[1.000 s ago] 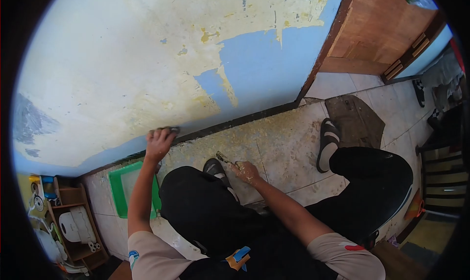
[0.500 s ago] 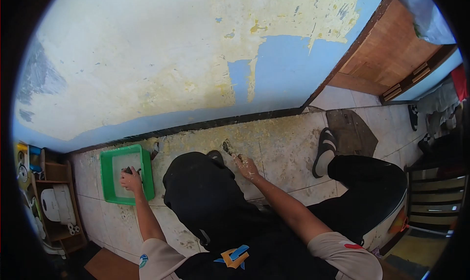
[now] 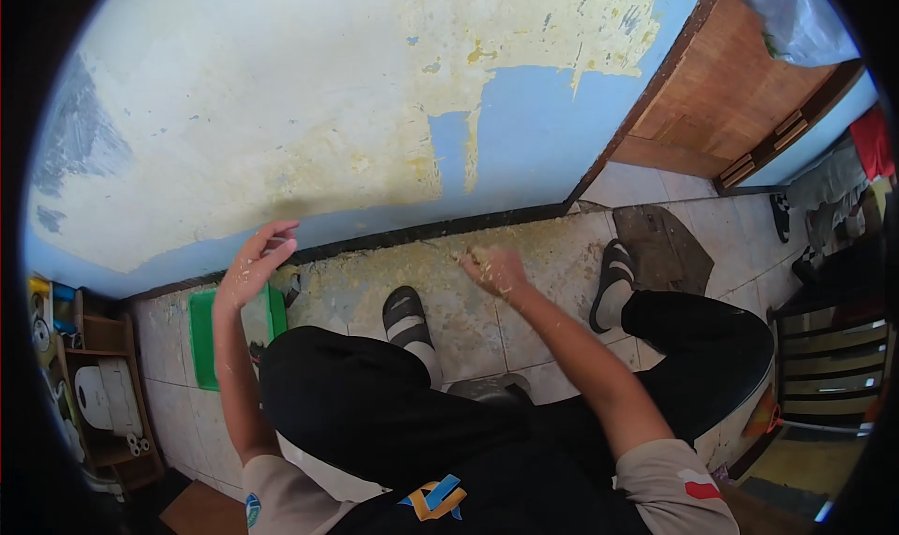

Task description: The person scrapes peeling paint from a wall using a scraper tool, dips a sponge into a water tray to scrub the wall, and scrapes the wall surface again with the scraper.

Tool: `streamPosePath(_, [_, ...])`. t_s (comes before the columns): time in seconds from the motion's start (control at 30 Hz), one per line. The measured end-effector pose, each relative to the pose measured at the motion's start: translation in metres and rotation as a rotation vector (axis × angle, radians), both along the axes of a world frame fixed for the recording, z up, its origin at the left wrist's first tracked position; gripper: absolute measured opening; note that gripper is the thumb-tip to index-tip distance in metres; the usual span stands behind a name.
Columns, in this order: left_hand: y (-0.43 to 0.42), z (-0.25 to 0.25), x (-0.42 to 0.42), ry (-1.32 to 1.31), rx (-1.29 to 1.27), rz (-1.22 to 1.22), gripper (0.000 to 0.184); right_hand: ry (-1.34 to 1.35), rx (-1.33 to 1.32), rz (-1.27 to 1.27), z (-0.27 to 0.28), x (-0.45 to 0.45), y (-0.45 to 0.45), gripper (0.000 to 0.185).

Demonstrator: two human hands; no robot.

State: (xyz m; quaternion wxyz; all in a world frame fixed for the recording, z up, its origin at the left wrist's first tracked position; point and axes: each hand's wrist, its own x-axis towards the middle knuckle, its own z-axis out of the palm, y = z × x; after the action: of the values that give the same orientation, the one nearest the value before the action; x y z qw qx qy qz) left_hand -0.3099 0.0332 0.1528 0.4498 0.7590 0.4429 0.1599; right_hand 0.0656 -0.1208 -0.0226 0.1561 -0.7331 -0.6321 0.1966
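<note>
My left hand is raised in front of the wall's lower edge, above the green basin. Its fingers are extended and bent a little, with nothing between them. Flecks of paint cling to its skin. Over the littered floor, my right hand has its fingers curled closed; blur hides what they hold, if anything. The wall shows pale, scraped patches and remaining blue paint. Part of a dark object shows in the basin, partly behind my knee. A small dark tool lies by the basin's right side.
Paint scrapings cover the tiled floor along the wall. My sandalled feet stand apart. A shelf is at left, a brown mat at right, a wooden door panel beyond, and a slatted rack at far right.
My left hand has left the basin and the dark object and risen toward the wall. My right hand has shifted slightly right and up. My left knee has swung left, exposing the foot.
</note>
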Motion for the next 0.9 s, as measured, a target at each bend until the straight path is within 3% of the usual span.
streamPosePath(0.07, [-0.008,0.060,0.033,0.139,-0.015,-0.305,0.044,-0.100,0.096,0.129,0.038,0.037,0.014,0.050])
streamPosePath(0.17, [-0.014,0.112,0.075,0.265,0.004,-0.485,0.044,-0.207,0.161,0.184,0.089,0.091,0.020,0.054])
streamPosePath(0.23, [-0.016,0.125,0.102,0.311,0.067,-0.538,0.048,-0.310,0.017,0.198,0.148,0.108,0.010,0.051])
streamPosePath(0.37, [-0.016,0.109,0.143,0.464,0.189,-0.705,0.060,-0.447,-0.072,0.228,0.230,0.131,-0.015,0.049])
streamPosePath(0.5, [-0.032,0.076,0.177,0.551,0.213,-0.806,0.061,-0.574,0.151,0.290,0.290,0.141,-0.042,0.050])
streamPosePath(0.6, [-0.031,0.039,0.190,0.551,0.089,-0.933,0.064,-0.615,0.269,0.273,0.309,0.152,-0.055,0.047])
streamPosePath(0.67, [-0.031,0.031,0.192,0.606,0.016,-0.992,0.064,-0.409,0.406,0.232,0.308,0.156,-0.061,0.041])
streamPosePath(0.7, [-0.029,0.034,0.194,0.604,0.024,-0.983,0.064,-0.414,0.415,0.238,0.304,0.156,-0.061,0.041])
streamPosePath(0.77, [-0.027,0.037,0.201,0.681,0.108,-0.963,0.065,-0.099,0.395,0.097,0.289,0.156,-0.059,0.035])
streamPosePath(0.9, [-0.031,0.037,0.211,0.497,0.207,-0.873,0.064,-0.060,0.380,0.109,0.260,0.140,-0.039,0.033])
